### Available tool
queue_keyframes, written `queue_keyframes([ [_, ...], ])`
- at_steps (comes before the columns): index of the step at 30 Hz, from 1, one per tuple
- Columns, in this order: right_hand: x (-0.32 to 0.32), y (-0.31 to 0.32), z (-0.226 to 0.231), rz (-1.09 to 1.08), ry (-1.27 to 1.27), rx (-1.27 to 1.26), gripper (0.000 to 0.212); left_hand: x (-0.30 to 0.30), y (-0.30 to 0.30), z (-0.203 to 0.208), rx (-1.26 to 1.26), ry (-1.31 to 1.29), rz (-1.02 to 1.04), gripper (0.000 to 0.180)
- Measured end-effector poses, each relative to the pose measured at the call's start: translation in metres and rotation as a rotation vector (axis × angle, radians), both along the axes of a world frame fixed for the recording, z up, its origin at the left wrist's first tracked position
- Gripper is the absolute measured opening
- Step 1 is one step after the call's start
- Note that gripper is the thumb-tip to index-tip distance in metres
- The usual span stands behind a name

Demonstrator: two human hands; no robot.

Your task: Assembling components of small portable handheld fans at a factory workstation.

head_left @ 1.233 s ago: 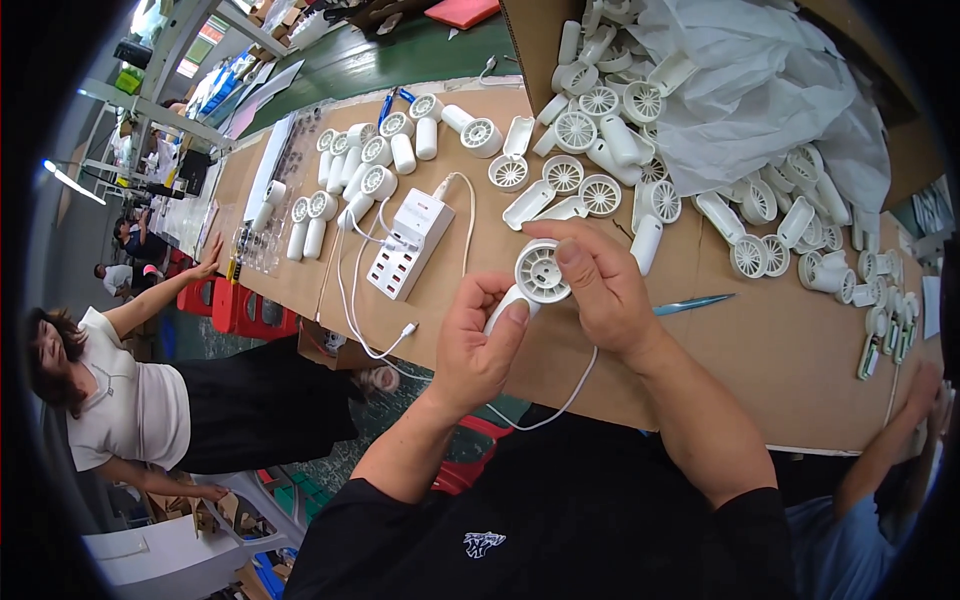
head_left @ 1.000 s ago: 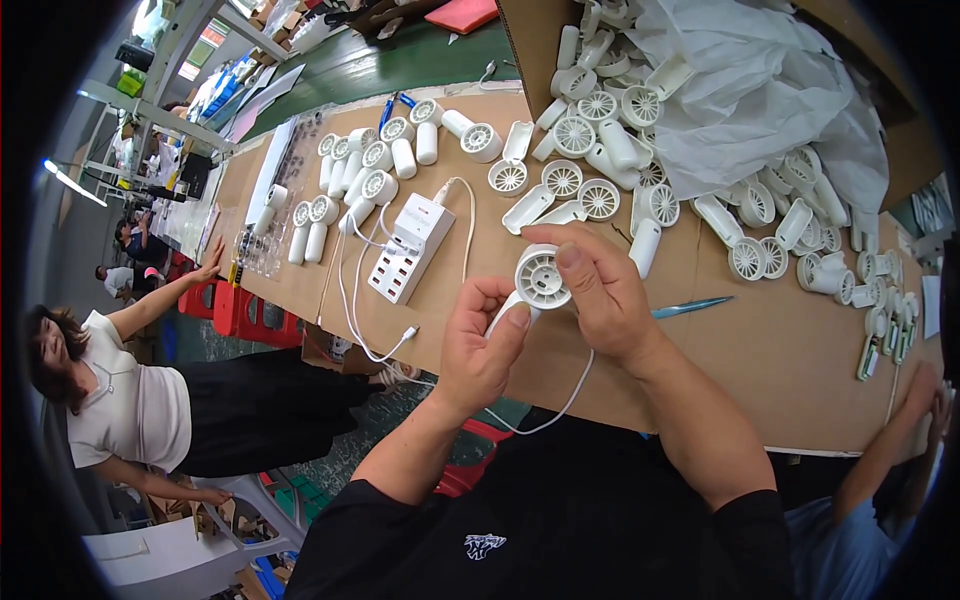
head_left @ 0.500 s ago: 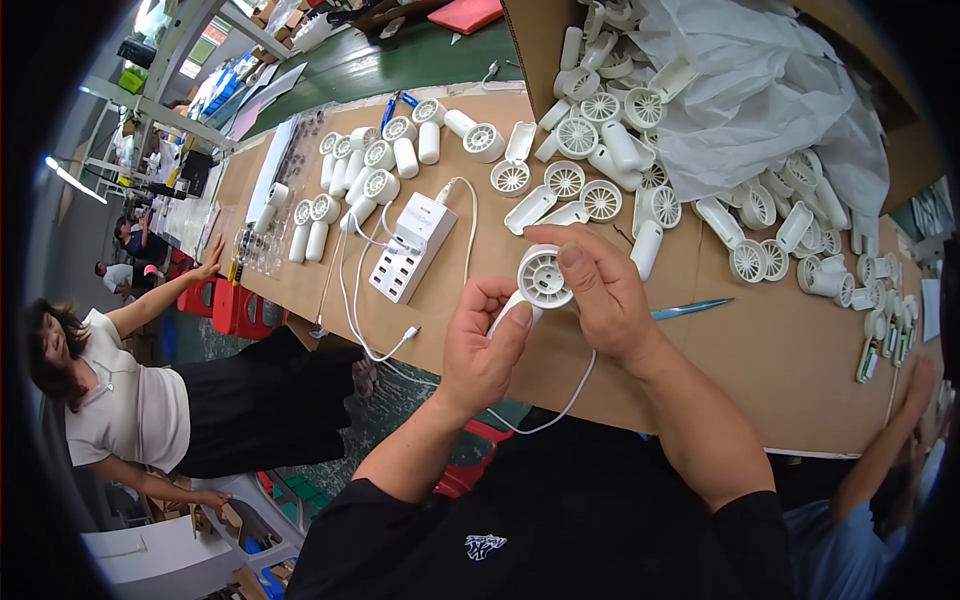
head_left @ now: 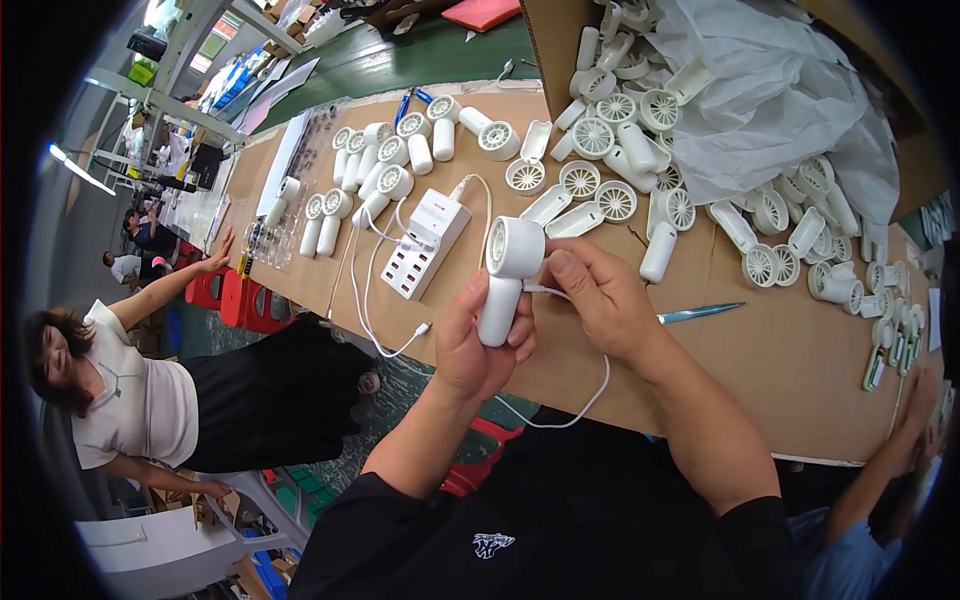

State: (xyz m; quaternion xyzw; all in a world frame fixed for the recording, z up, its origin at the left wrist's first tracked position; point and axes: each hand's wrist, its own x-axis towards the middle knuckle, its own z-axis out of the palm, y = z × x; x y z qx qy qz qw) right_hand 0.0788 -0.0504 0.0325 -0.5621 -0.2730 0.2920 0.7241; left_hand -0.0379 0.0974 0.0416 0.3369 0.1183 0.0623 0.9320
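A white handheld fan (head_left: pixel 502 295) stands nearly upright in my left hand (head_left: pixel 472 345), whose fingers wrap round its handle. Its round head is turned so the grille faces left. Close against the fan's right side, my right hand (head_left: pixel 597 295) pinches the end of a white charging cable (head_left: pixel 606 375). The cable's tip meets the fan just under the head; my fingers partly hide the plug, so I cannot tell how far in it sits. From there the cable loops down past the table's near edge.
A white multi-port charger (head_left: pixel 425 245) with cables lies left of my hands. Several assembled fans (head_left: pixel 395 150) stand behind it. Loose white shells (head_left: pixel 615 200) spill from a carton at the right, near a blue pen-like tool (head_left: pixel 702 312). A person (head_left: pixel 135 390) reaches toward the table at the left.
The fan has turned from its grille facing me to upright with the grille leftward. My right hand has moved off the fan's head to the cable end at its side.
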Motion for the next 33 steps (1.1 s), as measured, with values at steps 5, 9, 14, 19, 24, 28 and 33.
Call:
queue_keyframes([
  [5, -0.004, -0.001, 0.007, 0.077, -0.070, -0.199, 0.023, -0.006, 0.012, -0.015, 0.230, 0.058, 0.043, 0.030],
  [9, -0.009, 0.000, 0.010, 0.104, -0.210, -0.283, 0.019, -0.016, 0.012, -0.015, 0.643, 0.099, 0.077, 0.027],
  [14, -0.017, 0.000, 0.007, 0.138, -0.489, -0.379, 0.018, -0.023, 0.012, -0.008, 0.903, 0.131, 0.082, 0.028],
  [19, -0.027, 0.005, 0.001, 0.087, -0.924, -0.539, 0.015, -0.029, 0.013, 0.001, 1.246, 0.170, 0.063, 0.028],
  [24, -0.035, 0.009, -0.001, -0.009, -1.124, -0.546, 0.014, -0.034, 0.019, 0.002, 1.128, 0.183, 0.044, 0.029],
  [28, -0.038, 0.010, 0.002, -0.049, -1.139, -0.528, 0.014, -0.035, 0.018, 0.006, 1.094, 0.199, 0.036, 0.028],
  [33, -0.040, 0.011, 0.005, -0.098, -1.218, -0.476, 0.014, -0.039, 0.028, -0.007, 1.026, 0.212, 0.189, 0.031],
])
